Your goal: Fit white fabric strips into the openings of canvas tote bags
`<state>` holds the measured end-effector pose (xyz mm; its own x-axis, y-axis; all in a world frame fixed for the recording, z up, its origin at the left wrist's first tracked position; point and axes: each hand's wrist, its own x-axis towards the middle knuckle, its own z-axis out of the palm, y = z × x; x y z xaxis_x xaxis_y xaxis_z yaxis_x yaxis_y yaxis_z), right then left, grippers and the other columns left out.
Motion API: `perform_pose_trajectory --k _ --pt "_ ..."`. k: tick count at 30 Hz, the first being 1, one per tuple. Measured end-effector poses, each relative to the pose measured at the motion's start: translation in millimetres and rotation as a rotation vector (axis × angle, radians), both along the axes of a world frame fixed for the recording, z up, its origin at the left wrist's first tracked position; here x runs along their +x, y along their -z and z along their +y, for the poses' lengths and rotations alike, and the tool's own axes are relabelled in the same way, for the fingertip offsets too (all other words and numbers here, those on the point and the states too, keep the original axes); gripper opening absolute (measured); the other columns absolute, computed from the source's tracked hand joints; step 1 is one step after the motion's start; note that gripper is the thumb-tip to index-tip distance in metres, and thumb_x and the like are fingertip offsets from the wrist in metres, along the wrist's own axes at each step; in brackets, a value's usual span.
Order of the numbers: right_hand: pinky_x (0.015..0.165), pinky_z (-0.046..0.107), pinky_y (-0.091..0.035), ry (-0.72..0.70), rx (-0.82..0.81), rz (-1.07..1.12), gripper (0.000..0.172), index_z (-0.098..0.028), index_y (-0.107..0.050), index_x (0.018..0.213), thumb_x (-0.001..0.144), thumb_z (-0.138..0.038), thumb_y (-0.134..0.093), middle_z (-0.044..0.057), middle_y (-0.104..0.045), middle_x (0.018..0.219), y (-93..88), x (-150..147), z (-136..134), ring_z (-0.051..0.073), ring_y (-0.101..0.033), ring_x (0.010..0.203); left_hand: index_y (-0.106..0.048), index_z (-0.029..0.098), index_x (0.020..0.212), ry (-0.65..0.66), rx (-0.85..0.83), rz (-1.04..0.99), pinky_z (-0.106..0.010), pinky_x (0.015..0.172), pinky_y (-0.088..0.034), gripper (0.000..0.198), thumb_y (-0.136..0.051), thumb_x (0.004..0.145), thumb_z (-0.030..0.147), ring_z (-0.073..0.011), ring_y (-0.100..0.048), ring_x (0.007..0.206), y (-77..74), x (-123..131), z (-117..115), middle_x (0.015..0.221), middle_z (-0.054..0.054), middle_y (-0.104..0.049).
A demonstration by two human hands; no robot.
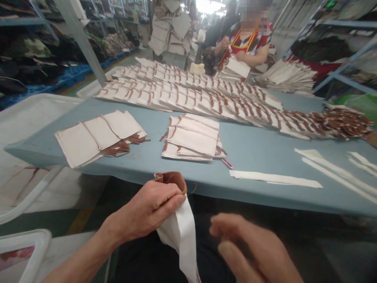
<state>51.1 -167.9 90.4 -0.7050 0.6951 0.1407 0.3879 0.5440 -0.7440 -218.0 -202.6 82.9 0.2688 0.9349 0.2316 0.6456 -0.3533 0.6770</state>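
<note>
My left hand (156, 208) pinches an off-white cloth pouch (169, 234) with a brown inner face, just in front of the table edge. A white fabric strip (187, 232) hangs down from under my thumb, against the pouch. My right hand (247, 247) is to the right, apart from the cloth and blurred; its thumb and forefinger are spread, with nothing visible between them. Beyond the table edge lies a small stack of off-white cloth pieces (193, 137) with brown trim. A purple-handled tool (227, 163) pokes out from under that stack.
The blue-grey table (153, 114) carries another cloth stack (97, 135), long overlapping rows of pouches (182, 98) and loose white strips (277, 179). White bins (26, 239) stand at left. Across the table, a person in a red apron (243, 43) handles cloth.
</note>
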Motion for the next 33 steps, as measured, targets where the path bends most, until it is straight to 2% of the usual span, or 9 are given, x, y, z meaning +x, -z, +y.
perform_pose_trajectory --k 3,5,8,12,15,18,21,28,33 --pt "0.1 0.034 -0.052 -0.079 0.155 0.328 0.031 -0.024 -0.06 0.126 0.11 -0.04 -0.038 0.009 -0.074 0.12 -13.9 -42 24 0.022 -0.069 0.115 -0.054 0.02 0.075 0.059 0.034 0.014 -0.025 0.066 -0.038 0.033 -0.042 0.106 0.02 -0.0126 -0.055 0.066 -6.9 7 -5 0.071 0.002 -0.062" --pt "0.106 0.038 -0.048 -0.255 0.153 0.36 0.039 -0.019 -0.061 0.121 0.112 -0.043 -0.031 0.011 -0.074 0.119 -15.8 -67 36 0.023 -0.067 0.115 -0.058 0.02 0.08 0.089 0.019 0.014 -0.025 0.07 -0.042 0.033 -0.04 0.108 0.024 -0.0147 -0.062 0.074 -11.6 10 -10 0.08 0.0 -0.069" --pt "0.082 0.033 -0.051 -0.397 0.158 0.209 0.048 -0.017 -0.064 0.107 0.112 -0.045 -0.025 0.009 -0.076 0.098 -12.4 -85 45 0.019 -0.068 0.084 -0.063 0.021 0.093 0.139 -0.101 -0.005 -0.025 0.078 -0.046 0.028 -0.04 0.109 0.025 -0.0157 -0.067 0.084 -18.0 10 -18 0.091 -0.001 -0.074" --pt "0.058 0.03 -0.035 -0.453 0.211 -0.06 0.059 -0.019 -0.061 0.078 0.111 -0.05 -0.023 0.004 -0.065 0.067 -11.2 -81 47 0.016 -0.052 0.058 -0.061 0.022 0.092 0.168 -0.163 0.019 -0.024 0.071 -0.043 0.026 -0.041 0.109 0.024 -0.0141 -0.066 0.078 -20.1 7 -24 0.086 0.001 -0.072" --pt "0.054 0.027 -0.029 -0.507 0.006 -0.023 0.061 -0.02 -0.05 0.066 0.11 -0.057 -0.028 -0.002 -0.049 0.059 -12.3 -76 47 0.012 -0.041 0.053 -0.048 0.021 0.075 0.127 -0.131 0.053 -0.027 0.059 -0.033 0.036 -0.042 0.11 0.029 -0.0117 -0.054 0.06 -18.5 4 -25 0.068 0.004 -0.059" --pt "0.05 0.023 -0.028 -0.574 -0.479 0.109 0.059 -0.02 -0.044 0.063 0.103 -0.063 -0.045 -0.007 -0.038 0.058 -6.4 -73 44 0.008 -0.034 0.051 -0.041 0.021 0.072 0.179 -0.199 -0.059 -0.025 0.057 -0.031 0.036 -0.05 0.106 0.027 -0.0096 -0.048 0.057 -20.8 2 -24 0.064 0.007 -0.05" --pt "0.045 0.022 -0.025 -0.514 -0.75 0.236 0.059 -0.021 -0.04 0.06 0.097 -0.065 -0.055 -0.008 -0.033 0.054 6.0 -72 36 0.007 -0.028 0.047 -0.043 0.02 0.071 0.235 -0.289 -0.262 -0.022 0.058 -0.033 0.034 -0.05 0.104 0.023 -0.0088 -0.046 0.059 -24.6 2 -23 0.065 0.006 -0.048" --pt "0.046 0.025 -0.028 -0.237 -0.619 0.379 0.06 -0.023 -0.037 0.063 0.097 -0.072 -0.042 -0.005 -0.034 0.054 27.7 -68 9 0.01 -0.03 0.048 -0.052 0.018 0.071 0.181 -0.451 -0.72 -0.022 0.056 -0.034 0.05 -0.051 0.102 0.056 -0.0099 -0.041 0.059 -0.7 15 -20 0.067 0.004 -0.046" --pt "0.053 0.025 -0.035 -0.196 -0.554 0.348 0.052 -0.022 -0.043 0.069 0.103 -0.061 -0.039 -0.004 -0.043 0.061 21.4 -56 6 0.012 -0.039 0.053 -0.058 0.017 0.077 0.191 -0.426 -0.697 -0.023 0.059 -0.037 0.049 -0.049 0.103 0.057 -0.0115 -0.047 0.063 8.1 19 -20 0.072 0.001 -0.053"
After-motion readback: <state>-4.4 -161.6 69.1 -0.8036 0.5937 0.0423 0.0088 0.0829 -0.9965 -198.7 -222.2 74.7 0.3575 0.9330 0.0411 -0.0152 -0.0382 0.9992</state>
